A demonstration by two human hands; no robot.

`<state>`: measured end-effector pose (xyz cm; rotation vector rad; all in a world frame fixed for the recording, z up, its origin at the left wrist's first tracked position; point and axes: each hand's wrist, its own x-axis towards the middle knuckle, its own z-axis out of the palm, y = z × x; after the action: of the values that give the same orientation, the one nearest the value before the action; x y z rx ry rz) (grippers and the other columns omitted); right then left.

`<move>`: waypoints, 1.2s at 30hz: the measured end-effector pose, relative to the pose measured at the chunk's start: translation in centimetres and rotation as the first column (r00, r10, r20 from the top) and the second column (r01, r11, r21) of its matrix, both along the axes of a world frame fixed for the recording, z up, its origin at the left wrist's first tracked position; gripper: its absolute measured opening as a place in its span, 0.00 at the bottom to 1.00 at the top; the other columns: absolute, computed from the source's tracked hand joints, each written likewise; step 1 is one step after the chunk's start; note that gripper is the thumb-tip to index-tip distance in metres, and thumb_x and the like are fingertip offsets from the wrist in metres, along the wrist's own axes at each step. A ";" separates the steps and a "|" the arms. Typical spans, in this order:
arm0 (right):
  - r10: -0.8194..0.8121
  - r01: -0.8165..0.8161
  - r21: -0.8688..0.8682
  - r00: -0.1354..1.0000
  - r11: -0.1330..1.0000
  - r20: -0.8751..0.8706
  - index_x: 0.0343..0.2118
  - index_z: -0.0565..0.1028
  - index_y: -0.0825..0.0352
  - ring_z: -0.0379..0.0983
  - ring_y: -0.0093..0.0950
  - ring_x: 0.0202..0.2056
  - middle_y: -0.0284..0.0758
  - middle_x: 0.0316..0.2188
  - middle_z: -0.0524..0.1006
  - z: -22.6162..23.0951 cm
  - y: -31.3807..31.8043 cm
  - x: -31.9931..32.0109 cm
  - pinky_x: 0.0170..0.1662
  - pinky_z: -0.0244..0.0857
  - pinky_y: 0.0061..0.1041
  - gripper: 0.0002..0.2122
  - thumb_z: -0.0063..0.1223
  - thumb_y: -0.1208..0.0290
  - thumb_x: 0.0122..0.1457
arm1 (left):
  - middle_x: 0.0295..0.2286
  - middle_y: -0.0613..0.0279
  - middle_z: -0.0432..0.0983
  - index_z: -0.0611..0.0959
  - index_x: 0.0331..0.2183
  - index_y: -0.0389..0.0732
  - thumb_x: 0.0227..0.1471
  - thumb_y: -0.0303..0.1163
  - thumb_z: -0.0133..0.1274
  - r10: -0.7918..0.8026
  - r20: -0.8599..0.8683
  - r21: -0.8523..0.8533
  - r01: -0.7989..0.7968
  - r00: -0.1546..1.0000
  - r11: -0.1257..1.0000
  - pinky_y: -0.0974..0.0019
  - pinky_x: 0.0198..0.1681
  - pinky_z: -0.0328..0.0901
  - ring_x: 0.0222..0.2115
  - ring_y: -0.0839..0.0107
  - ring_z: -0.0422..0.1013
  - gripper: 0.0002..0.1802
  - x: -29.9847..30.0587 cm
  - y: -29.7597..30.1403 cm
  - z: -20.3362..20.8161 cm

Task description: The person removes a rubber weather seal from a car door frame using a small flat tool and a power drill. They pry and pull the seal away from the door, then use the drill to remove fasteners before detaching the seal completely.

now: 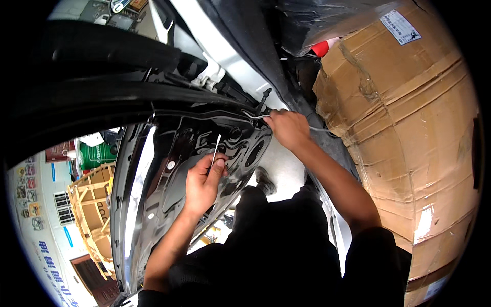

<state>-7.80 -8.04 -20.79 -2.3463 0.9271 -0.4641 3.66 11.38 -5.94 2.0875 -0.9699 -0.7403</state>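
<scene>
My left hand (202, 185) is closed, thumb against the fingers, around a thin pale rod (217, 146) that points upward; its exact kind I cannot make out. Behind this hand stands the bare inner side of a black car door (176, 176), with its cut-outs and recesses showing. Farther off, at the door's hinge end, my right hand (289, 128) has its fingers curled on a thin grey cable (257, 117). The cable bends along the door's edge on one side and comes out past my wrist on the other. The right fingertips are partly hidden.
A large brown cardboard box (388, 133) with a white label fills the right side. White car bodywork (230, 46) runs behind the door. To the left are a wooden crate frame (92, 215) and a green drum (95, 155). My shoe (264, 180) stands on the pale floor.
</scene>
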 end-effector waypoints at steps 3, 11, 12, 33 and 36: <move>0.060 -0.061 -0.034 0.998 0.998 -0.018 0.27 0.79 0.64 0.79 0.38 0.29 0.38 0.25 0.80 0.1 -1.3 2.0 0.34 0.71 0.37 0.14 0.51 0.58 0.60 | 0.21 0.67 0.76 0.82 0.39 0.36 0.61 0.29 0.49 -0.027 -0.044 0.075 0.031 0.999 0.997 0.75 0.32 0.66 0.25 0.82 0.70 0.09 -0.4 -0.4 -0.1; 0.140 -0.150 -0.132 0.987 0.980 -0.078 0.28 0.82 0.64 0.80 0.39 0.30 0.41 0.25 0.81 2.0 -3.4 4.9 0.32 0.72 0.37 0.14 0.54 0.57 0.57 | 0.21 0.66 0.76 0.81 0.39 0.36 0.62 0.31 0.49 -0.084 -0.067 0.163 0.094 0.994 0.982 0.74 0.31 0.66 0.25 0.81 0.72 0.10 -0.9 0.3 -1.2; 0.152 -0.166 -0.133 0.983 0.977 -0.105 0.28 0.82 0.64 0.80 0.39 0.30 0.41 0.25 0.81 2.2 -3.5 4.9 0.32 0.72 0.37 0.14 0.54 0.57 0.58 | 0.21 0.66 0.76 0.81 0.39 0.36 0.62 0.31 0.49 -0.088 -0.079 0.162 0.100 0.993 0.982 0.74 0.31 0.67 0.25 0.81 0.72 0.10 -0.7 0.4 -1.4; -0.001 0.000 -0.110 1.000 0.994 -0.012 0.21 0.77 0.64 0.78 0.36 0.19 0.40 0.16 0.78 2.3 -0.7 5.6 0.20 0.68 0.33 0.21 0.51 0.50 0.60 | 0.21 0.66 0.75 0.82 0.39 0.37 0.61 0.33 0.50 -0.034 -0.148 0.240 0.069 0.988 0.968 0.74 0.31 0.65 0.25 0.82 0.70 0.10 0.2 2.0 -3.0; -0.037 0.037 -0.080 0.999 0.996 0.005 0.20 0.77 0.64 0.78 0.36 0.19 0.40 0.16 0.78 2.2 -0.5 5.6 0.20 0.68 0.33 0.22 0.50 0.49 0.60 | 0.21 0.68 0.75 0.82 0.38 0.37 0.62 0.32 0.50 -0.012 -0.199 0.246 0.062 0.980 0.967 0.75 0.31 0.65 0.25 0.82 0.69 0.10 -0.3 1.9 -2.9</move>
<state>-2.18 -8.52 -18.64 -2.4028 0.9685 -0.5298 3.40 13.28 -8.81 2.1634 -0.8430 -1.1161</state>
